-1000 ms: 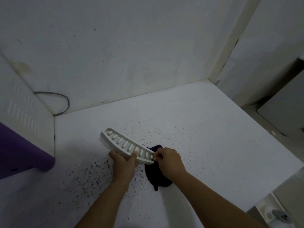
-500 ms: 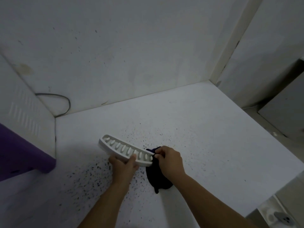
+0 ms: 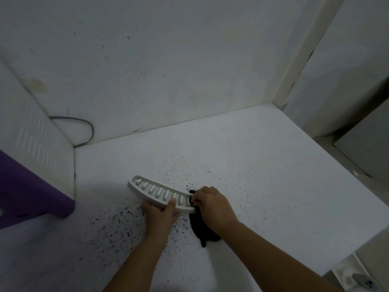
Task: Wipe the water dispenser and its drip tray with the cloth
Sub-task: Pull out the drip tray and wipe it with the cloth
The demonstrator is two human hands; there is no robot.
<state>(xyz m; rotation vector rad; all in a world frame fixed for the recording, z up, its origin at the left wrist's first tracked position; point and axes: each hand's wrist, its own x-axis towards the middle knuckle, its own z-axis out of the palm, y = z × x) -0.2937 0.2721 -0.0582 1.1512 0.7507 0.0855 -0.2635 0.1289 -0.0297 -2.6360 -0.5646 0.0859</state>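
Note:
A curved white drip tray (image 3: 147, 189) with several slots is held tilted just above a white speckled counter (image 3: 263, 171). My left hand (image 3: 162, 213) grips its near edge from below, thumb over the rim. My right hand (image 3: 212, 204) pinches a dark cloth (image 3: 202, 228) against the tray's right end; the rest of the cloth hangs down under my wrist. The water dispenser (image 3: 31, 144), white with a purple front, stands at the left edge, only partly in view.
A grey cable (image 3: 88, 127) loops along the back wall behind the dispenser. White walls close the counter at the back and right. Dark specks dot the counter around the tray. The counter's front right edge drops off to a lower area with a small tap fitting (image 3: 362, 281).
The tray and both hands have shifted only slightly. My right hand with the cloth stays at the tray's right end.

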